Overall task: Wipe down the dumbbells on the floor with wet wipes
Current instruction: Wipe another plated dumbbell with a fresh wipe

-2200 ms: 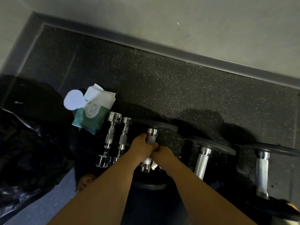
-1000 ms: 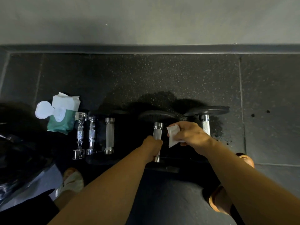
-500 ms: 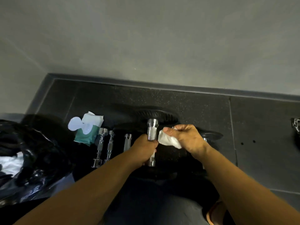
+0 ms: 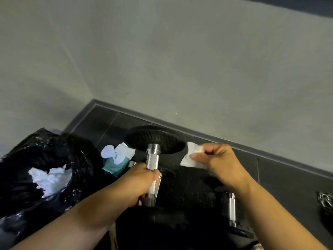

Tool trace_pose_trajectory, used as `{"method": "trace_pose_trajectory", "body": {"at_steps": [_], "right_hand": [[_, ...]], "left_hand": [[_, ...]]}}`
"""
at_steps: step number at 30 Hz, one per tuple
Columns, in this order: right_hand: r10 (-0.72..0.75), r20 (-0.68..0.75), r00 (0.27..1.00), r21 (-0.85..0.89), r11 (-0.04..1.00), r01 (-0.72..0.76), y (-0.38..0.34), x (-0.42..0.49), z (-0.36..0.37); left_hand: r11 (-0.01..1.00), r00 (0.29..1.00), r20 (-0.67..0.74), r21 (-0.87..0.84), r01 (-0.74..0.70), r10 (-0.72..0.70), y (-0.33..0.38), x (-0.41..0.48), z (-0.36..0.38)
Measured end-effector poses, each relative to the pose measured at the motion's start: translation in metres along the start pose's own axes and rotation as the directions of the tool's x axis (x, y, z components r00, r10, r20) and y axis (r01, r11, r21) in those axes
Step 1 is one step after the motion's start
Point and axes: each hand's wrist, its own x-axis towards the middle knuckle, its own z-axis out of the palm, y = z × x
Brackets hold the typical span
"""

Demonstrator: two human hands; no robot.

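My left hand point(image 4: 138, 184) grips the chrome knurled handle of a black-plated dumbbell point(image 4: 153, 159) and holds it lifted off the floor, its far plate point(image 4: 155, 143) tipped up toward the wall. To the right of that plate, my right hand point(image 4: 218, 163) pinches a crumpled white wet wipe point(image 4: 191, 157), apart from the dumbbell. A second dumbbell point(image 4: 231, 208) lies on the floor under my right forearm. The green and white wipes pack point(image 4: 117, 159), lid open, sits left of the lifted dumbbell.
A black rubbish bag point(image 4: 36, 177) holding white used wipes fills the left side. The grey wall and skirting point(image 4: 234, 143) run close behind the dumbbells. A small metal object point(image 4: 324, 199) lies at the right edge on the dark rubber floor.
The left hand has raised the dumbbell higher and tipped it up. The right hand with the wipe has drawn away from the handle to the right. The view has tilted up toward the wall.
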Motion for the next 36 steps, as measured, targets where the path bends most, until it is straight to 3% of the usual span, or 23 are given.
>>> {"method": "trace_pose_trajectory", "body": {"at_steps": [2, 4, 10, 14, 17, 21, 24, 26, 29, 33, 36], "right_hand": [[0.012, 0.066, 0.998, 0.074, 0.997, -0.017, -0.018, 0.004, 0.008], [0.025, 0.121, 0.992, -0.006, 1.000, -0.025, -0.028, 0.007, 0.018], [0.074, -0.001, 0.997, -0.079, 0.994, -0.074, -0.045, 0.025, 0.052], [0.189, -0.054, 0.981, 0.000, 0.982, -0.189, -0.051, 0.038, 0.075], [0.261, -0.076, 0.962, 0.098, 0.962, -0.253, -0.051, 0.046, 0.086], [0.268, -0.165, 0.949, 0.035, 0.963, -0.266, -0.043, 0.048, 0.099], [0.244, -0.178, 0.953, 0.030, 0.970, -0.243, -0.037, 0.047, 0.109], [0.223, -0.177, 0.959, 0.041, 0.975, -0.219, -0.036, 0.047, 0.113], [0.085, -0.221, 0.972, -0.119, 0.986, -0.113, -0.037, 0.050, 0.106], [-0.097, -0.225, 0.970, -0.371, 0.928, 0.007, -0.045, 0.050, 0.083], [0.006, -0.107, 0.994, -0.549, 0.833, -0.064, -0.060, 0.048, 0.067]], "left_hand": [[0.998, 1.000, 0.002, -0.054, -0.010, 0.010, -0.003, 0.000, -0.008], [0.995, 1.000, 0.001, -0.103, -0.004, 0.004, -0.008, 0.003, -0.015], [0.979, 1.000, -0.014, -0.202, 0.002, -0.004, -0.002, 0.017, -0.029], [0.972, 1.000, 0.018, -0.235, -0.013, 0.018, 0.012, 0.020, -0.034], [0.968, 0.993, 0.111, -0.245, 0.055, -0.028, 0.024, 0.017, -0.039], [0.866, 0.979, 0.200, -0.480, 0.141, -0.049, 0.035, 0.011, -0.043], [0.863, 0.968, 0.250, -0.488, 0.133, -0.008, 0.031, 0.011, -0.042], [0.891, 0.978, 0.200, -0.453, 0.043, 0.055, 0.025, 0.013, -0.041], [0.918, 0.985, 0.093, -0.385, -0.098, 0.145, 0.018, 0.017, -0.040], [0.911, 0.988, 0.063, -0.398, -0.106, 0.142, 0.020, 0.019, -0.041], [0.921, 0.993, 0.047, -0.382, -0.079, 0.105, 0.021, 0.020, -0.041]]}}
